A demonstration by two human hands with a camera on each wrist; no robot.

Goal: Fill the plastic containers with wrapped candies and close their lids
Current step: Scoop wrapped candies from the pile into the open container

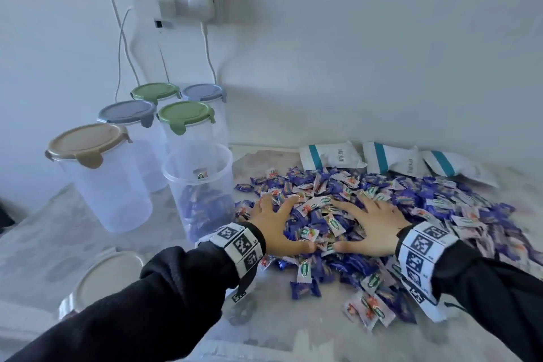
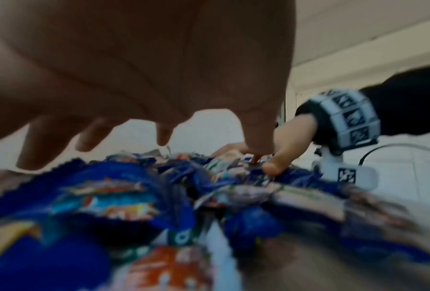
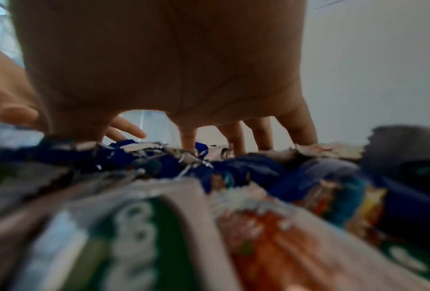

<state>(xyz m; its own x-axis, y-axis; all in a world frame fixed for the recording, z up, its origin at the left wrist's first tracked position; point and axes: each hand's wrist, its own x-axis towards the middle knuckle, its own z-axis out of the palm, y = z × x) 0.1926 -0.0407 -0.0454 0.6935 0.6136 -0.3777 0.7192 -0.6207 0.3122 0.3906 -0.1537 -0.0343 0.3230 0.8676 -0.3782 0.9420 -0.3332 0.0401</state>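
A wide heap of wrapped candies (image 1: 411, 200), blue and white wrappers, covers the right half of the table. Both hands lie palm-down on it with fingers spread: my left hand (image 1: 273, 220) and my right hand (image 1: 373, 223) flank a mound of candies, thumbs nearly meeting at the near side. In the left wrist view my palm (image 2: 159, 69) hovers over the candies (image 2: 134, 196); the right wrist view shows my fingers (image 3: 236, 137) dug into the candies (image 3: 209, 196). A lidless clear container (image 1: 199, 185), partly filled with blue candies, stands just left of my left hand.
A loose tan lid (image 1: 108, 279) lies near my left forearm. A tan-lidded empty container (image 1: 97, 173) and several closed grey- and green-lidded ones (image 1: 185, 114) stand at the back left. White packets (image 1: 332, 156) lie behind the heap. Cables hang from a wall socket (image 1: 188, 0).
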